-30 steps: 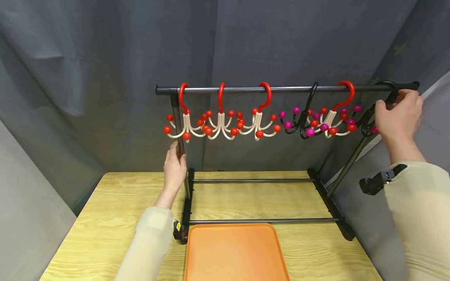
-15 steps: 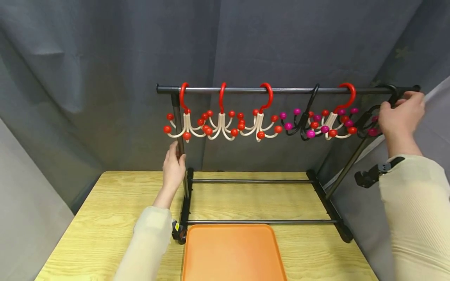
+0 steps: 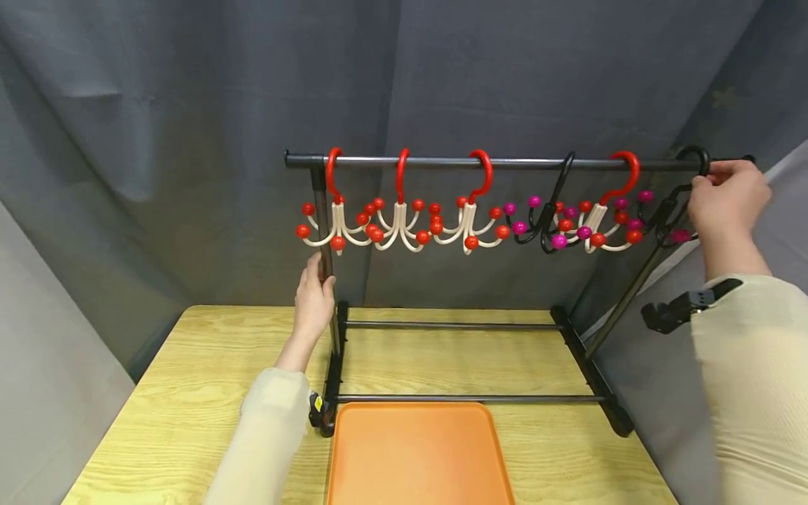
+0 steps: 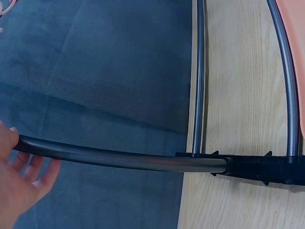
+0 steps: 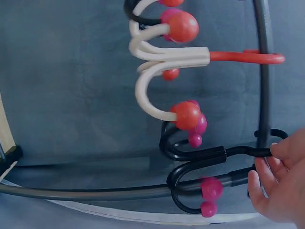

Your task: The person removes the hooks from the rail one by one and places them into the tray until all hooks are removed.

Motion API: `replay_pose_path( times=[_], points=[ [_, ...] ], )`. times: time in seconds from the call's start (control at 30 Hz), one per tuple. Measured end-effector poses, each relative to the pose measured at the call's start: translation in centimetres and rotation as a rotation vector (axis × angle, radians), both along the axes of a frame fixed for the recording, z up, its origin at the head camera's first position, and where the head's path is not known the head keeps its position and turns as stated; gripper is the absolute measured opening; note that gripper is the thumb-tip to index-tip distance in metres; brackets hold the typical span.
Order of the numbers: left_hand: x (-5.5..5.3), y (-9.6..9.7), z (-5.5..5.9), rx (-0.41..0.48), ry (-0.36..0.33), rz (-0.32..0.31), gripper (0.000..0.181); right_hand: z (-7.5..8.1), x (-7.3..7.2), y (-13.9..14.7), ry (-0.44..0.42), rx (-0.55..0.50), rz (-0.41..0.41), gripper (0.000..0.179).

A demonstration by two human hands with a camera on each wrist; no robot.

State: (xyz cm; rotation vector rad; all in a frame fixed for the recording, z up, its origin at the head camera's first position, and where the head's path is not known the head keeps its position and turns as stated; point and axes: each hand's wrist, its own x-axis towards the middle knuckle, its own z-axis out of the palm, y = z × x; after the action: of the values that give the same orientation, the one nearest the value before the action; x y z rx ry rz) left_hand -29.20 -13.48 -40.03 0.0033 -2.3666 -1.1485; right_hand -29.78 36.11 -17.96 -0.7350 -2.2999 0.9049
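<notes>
A black metal rack has a top rail (image 3: 429, 163) with several octopus-shaped hook hangers on it. My left hand (image 3: 312, 301) holds the rack's left post (image 4: 119, 158), thumb above it and fingers below it in the left wrist view. At the rail's right end, my right hand (image 3: 732, 203) pinches the hook of a black hanger (image 5: 212, 153) with magenta balls. That hook loops over the rail. Beside it hangs a white hanger (image 3: 595, 217) with a red hook and red balls, its arms overlapping another black hanger (image 3: 544, 217).
Farther left hang white hangers (image 3: 398, 217) with red hooks. An orange tray (image 3: 416, 449) lies in front of the rack's lower front bar (image 3: 467, 398). The wooden table (image 3: 189, 393) stretches left of the rack, and grey curtains (image 3: 189, 140) hang behind.
My right hand has moved slightly right and down, and the black hanger at the rail's end has turned, its hook showing more fully. The left hand keeps its place on the post.
</notes>
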Motion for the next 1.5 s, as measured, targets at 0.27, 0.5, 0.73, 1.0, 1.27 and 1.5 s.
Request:
replay_pose_path(
  times=[0.27, 0.5, 0.73, 1.0, 1.27, 1.5],
  points=[
    [-0.1, -0.3, 0.3, -0.012, 0.004, 0.021, 0.046, 1.4, 0.6, -0.7, 0.036, -0.036, 0.065, 0.04],
    [-0.1, -0.1, 0.3, -0.013, -0.039, 0.014, 0.048, 1.7, 1.3, -0.3, 0.183, -0.116, 0.114, 0.026],
    [-0.1, -0.2, 0.3, -0.024, -0.013, 0.028, 0.045, 0.7, 3.0, -0.1, 0.311, -0.178, 0.18, 0.017],
    [0.3, 0.1, 0.4, -0.007, -0.008, 0.02, 0.041, -1.2, 6.0, -0.1, 0.306, -0.135, 0.25, 0.021],
    [0.4, -0.1, 0.2, 0.002, 0.015, 0.023, 0.037, -2.6, 8.6, -1.4, 0.312, -0.132, 0.241, 0.029],
    [0.3, -0.1, 0.3, 0.007, -0.001, 0.007, 0.036, -5.2, 10.4, -2.3, 0.396, -0.126, 0.289, 0.023]
  ],
)
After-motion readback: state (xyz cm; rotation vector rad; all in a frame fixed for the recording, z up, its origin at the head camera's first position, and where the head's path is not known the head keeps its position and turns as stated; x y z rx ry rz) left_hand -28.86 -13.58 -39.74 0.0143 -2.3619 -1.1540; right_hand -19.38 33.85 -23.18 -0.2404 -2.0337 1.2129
